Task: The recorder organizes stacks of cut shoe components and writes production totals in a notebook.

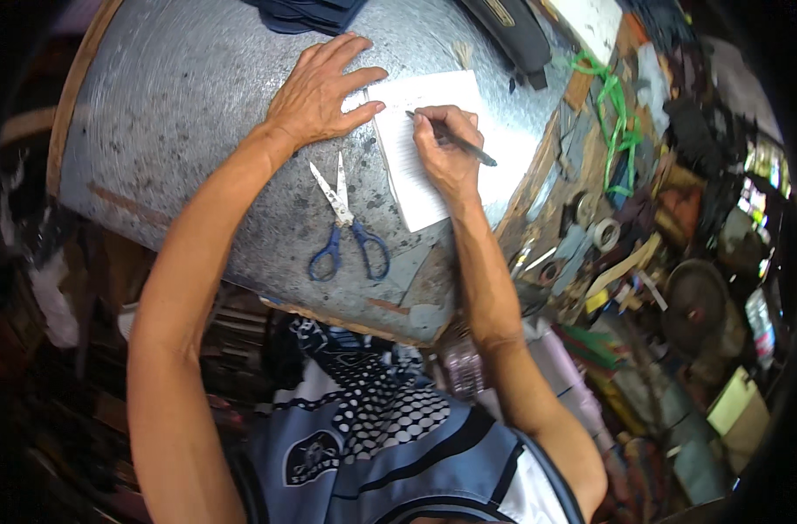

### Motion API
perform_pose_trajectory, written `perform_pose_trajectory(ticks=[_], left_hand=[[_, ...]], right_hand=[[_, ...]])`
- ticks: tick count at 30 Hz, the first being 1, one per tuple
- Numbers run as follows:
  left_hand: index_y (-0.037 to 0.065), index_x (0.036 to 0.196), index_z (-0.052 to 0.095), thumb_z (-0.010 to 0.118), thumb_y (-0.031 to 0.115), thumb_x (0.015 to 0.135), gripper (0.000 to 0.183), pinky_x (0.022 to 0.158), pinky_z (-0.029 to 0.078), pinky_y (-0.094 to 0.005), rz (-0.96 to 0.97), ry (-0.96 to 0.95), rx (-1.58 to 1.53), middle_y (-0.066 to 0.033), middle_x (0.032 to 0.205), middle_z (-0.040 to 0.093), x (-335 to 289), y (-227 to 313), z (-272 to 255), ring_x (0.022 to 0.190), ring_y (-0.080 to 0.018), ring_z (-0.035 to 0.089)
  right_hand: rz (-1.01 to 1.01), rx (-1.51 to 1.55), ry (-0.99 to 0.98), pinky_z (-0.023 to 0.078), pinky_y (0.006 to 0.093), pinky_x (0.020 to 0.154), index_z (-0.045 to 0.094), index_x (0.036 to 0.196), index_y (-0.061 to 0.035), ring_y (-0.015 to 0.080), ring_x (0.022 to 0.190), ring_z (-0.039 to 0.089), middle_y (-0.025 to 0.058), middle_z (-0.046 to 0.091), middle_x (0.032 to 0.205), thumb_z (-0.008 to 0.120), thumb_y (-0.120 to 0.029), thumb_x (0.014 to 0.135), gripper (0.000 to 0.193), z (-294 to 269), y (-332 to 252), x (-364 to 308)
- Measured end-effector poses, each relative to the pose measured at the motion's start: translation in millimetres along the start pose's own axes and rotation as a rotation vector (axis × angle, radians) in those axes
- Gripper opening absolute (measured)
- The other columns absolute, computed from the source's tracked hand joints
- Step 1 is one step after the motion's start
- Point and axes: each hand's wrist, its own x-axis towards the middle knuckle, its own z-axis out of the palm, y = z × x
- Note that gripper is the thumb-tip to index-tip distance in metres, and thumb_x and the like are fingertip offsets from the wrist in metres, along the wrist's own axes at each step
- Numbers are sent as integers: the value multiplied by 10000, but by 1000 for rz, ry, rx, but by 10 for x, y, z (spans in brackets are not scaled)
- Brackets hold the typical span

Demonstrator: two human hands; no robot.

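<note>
Pen (pixel 469 149) aslant, tip far-left.

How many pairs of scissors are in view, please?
1: blue-handled scissors, lying open on the grey table, left of the notepad. More may be hidden in the clutter at right.

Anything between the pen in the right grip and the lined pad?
Nothing visible. The right grip holds the dark pen with its tip at the lined notepad's upper part. The left grip is only at the pad's left edge; the blue-handled scissors lie off it.
</note>
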Motion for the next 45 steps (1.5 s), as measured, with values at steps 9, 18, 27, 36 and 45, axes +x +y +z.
perform_pose_trajectory(ticks=[9,18,27,36,45], left_hand=[[192,1204,671,668,445,867,422,1152,281,-464,-20,12,9,-124,1464,450,-78,-27,32,1420,-298,333],[198,1213,672,682,436,855,430,1156,283,-454,-21,11,20,-126,1469,450,-49,0,50,1419,-296,336],[208,1199,684,687,439,855,415,1160,279,-453,-35,-8,14,-105,1465,463,-39,-2,28,1415,-293,342],[205,1196,689,682,445,857,415,1161,273,-449,-33,-4,28,-100,1470,459,-39,-8,26,1416,-285,342],[226,1201,686,680,457,857,415,1164,267,-451,-33,-9,34,-99,1475,457,-44,-11,38,1422,-284,335]], right_hand=[[73,42,-61,393,332,818,712,837,-60,165,721,575,38,663,714,720,-127,796,79,54,51,-21],[45,2,-70,380,320,811,707,839,-61,154,677,555,32,659,704,724,-120,802,72,25,-1,9],[136,119,-25,417,321,760,693,844,-43,164,689,550,49,657,709,708,-101,801,73,21,46,-11],[26,-5,-35,392,322,786,691,819,-54,163,679,571,38,663,711,705,-101,792,57,23,37,13],[10,-3,-29,391,318,782,687,810,-56,162,678,581,32,661,711,708,-92,794,45,13,-3,20]])
